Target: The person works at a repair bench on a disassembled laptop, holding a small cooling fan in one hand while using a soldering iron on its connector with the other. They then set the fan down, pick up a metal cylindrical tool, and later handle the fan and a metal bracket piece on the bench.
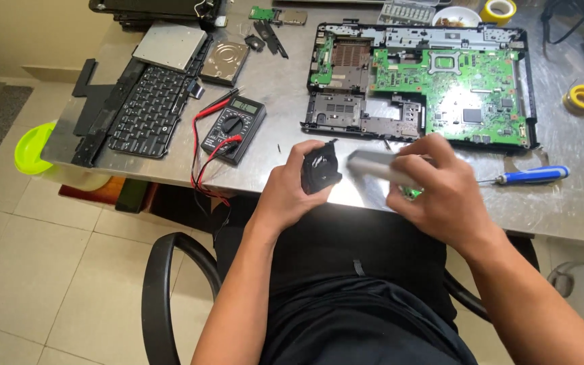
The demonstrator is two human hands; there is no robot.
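Observation:
My left hand (290, 192) grips a small black cooling fan (320, 169) just above the front edge of the metal table (278, 81). My right hand (434, 189) holds a grey brush-like tool (373, 164), blurred, its end close to the fan. Beyond both hands lies an opened laptop base (346, 115) with its green circuit board (461, 88) exposed.
A black multimeter (233, 128) with red and black leads sits left of the hands. Farther left are a detached keyboard (143, 111), a hard drive (226, 62) and a silver drive (169, 46). A blue-handled screwdriver (532, 176) lies to the right, with a solder spool (582, 98) and tape roll (499, 9).

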